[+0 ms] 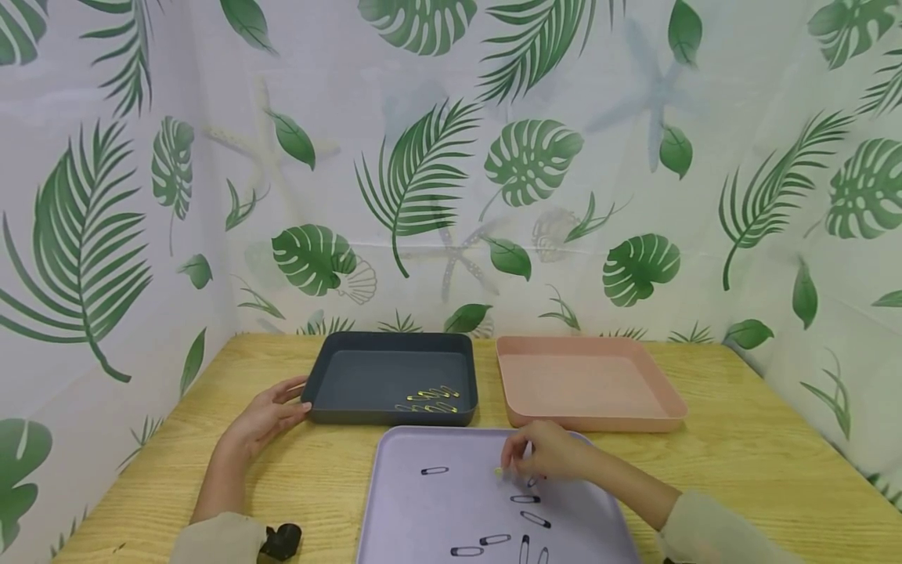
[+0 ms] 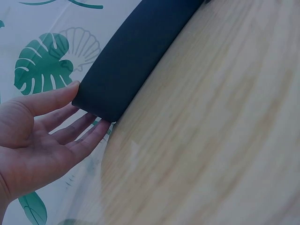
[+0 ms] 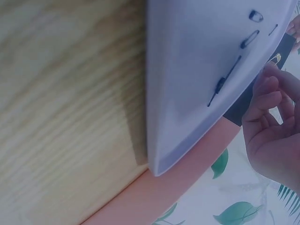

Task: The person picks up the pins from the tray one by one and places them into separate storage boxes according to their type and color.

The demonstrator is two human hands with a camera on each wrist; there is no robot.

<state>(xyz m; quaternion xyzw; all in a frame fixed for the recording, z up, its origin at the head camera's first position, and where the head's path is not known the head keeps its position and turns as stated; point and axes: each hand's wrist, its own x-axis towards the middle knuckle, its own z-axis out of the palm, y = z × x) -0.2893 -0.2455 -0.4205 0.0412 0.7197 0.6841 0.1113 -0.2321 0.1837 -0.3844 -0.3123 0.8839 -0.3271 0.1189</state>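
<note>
Over the lavender tray (image 1: 405,501), my right hand (image 1: 550,452) pinches a gold safety pin (image 3: 277,58) between thumb and fingertip. Several black safety pins (image 1: 524,499) lie scattered on that tray, one apart from the others at its upper left. My left hand (image 1: 262,415) touches the left side of the dark grey tray (image 1: 380,368). In the left wrist view its fingers extend against the corner of that tray, thumb at the rim. Several gold safety pins (image 1: 433,398) lie grouped in the dark tray's front right part.
A pink tray (image 1: 585,384) stands right of the dark one, behind the lavender tray. All three are on a wooden table (image 1: 747,478). A leaf-patterned curtain (image 1: 451,157) encloses the back and sides. A small black object (image 1: 283,540) is by the left sleeve.
</note>
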